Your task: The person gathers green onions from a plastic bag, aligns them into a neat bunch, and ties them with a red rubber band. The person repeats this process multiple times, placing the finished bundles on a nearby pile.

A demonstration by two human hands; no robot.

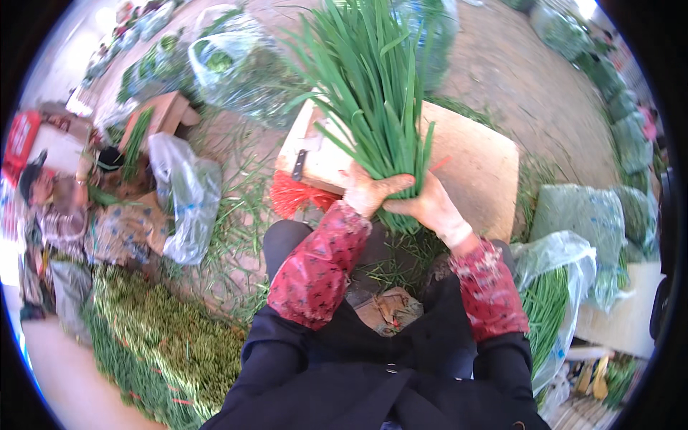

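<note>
A thick bunch of garlic chives (371, 102) leans away from me, leaf tips toward the top of the view. Around its lower part are both hands: my left hand (371, 188) grips from the left and my right hand (430, 207) from the right, thumbs toward each other. The cut ends point down toward my lap. Behind the bunch stands a low wooden board (473, 161). A dark metal strip (299, 164) is fixed at its left side, and a bundle of red ties (301, 193) hangs below that. Red patterned sleeve covers are on my forearms.
At the left, a co-worker (64, 204) handles greens beside a small wooden bench (161, 121). Stacked chive bundles (172, 333) lie lower left. An open plastic bag of chives (548, 306) is at my right. Filled bags (242, 70) sit ahead, and loose leaves litter the floor (236, 188).
</note>
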